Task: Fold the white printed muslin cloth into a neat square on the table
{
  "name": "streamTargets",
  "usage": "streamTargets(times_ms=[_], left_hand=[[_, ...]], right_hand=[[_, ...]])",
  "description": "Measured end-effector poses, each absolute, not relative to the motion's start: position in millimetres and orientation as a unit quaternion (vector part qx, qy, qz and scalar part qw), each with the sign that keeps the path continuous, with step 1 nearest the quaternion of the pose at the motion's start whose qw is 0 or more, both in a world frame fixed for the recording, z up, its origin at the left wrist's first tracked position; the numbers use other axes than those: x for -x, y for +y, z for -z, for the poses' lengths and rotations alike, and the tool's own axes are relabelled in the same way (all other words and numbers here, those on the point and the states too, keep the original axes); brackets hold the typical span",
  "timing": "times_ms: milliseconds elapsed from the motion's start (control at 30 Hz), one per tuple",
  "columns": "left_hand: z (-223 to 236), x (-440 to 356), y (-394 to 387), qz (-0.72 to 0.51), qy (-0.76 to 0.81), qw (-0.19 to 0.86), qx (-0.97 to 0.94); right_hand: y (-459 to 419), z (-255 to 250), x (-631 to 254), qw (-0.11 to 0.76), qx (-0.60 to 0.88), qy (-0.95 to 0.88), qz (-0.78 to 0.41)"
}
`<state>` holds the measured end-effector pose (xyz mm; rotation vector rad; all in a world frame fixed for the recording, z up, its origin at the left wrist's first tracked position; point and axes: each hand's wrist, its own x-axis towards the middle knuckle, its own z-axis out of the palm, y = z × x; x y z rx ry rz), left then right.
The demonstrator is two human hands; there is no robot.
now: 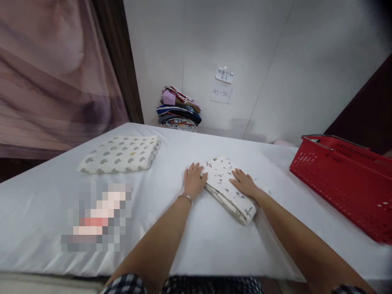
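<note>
A folded white cloth with small dark printed figures lies at an angle on the table, its stacked layers showing along the near left edge. My left hand rests at the cloth's left corner, fingers extended, with a bracelet at the wrist. On the cloth's right side my right hand lies flat with its fingers spread. Neither hand grips the cloth; both touch it. To the left, apart from my hands, lies another folded cloth, cream with grey mushroom-like prints.
A white-covered table carries everything. At right stands a red perforated basket with a metal handle. Folded fabrics are piled by the wall at the back. A blurred patch hides something at front left. Paper notes hang on the wall.
</note>
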<state>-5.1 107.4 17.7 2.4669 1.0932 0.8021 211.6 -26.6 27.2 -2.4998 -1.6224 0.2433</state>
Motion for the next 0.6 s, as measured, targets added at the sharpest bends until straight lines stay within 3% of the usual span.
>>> streamTargets(times_ms=[167,400,600], left_hand=[[-19.9,7.2,118.5,-0.280,0.470,0.226,-0.806],[-19.2,6.7,120.4,-0.292,0.471,0.236,-0.798],[-18.6,2.7,117.7,-0.291,0.457,0.238,-0.806]], right_hand=[[-33.7,-44.1,-244.9,0.145,0.870,-0.464,-0.085],[-17.6,-54.8,-273.5,0.132,0.875,-0.443,-0.142],[17.3,-71.4,-284.3,0.142,0.888,-0.437,-0.029]])
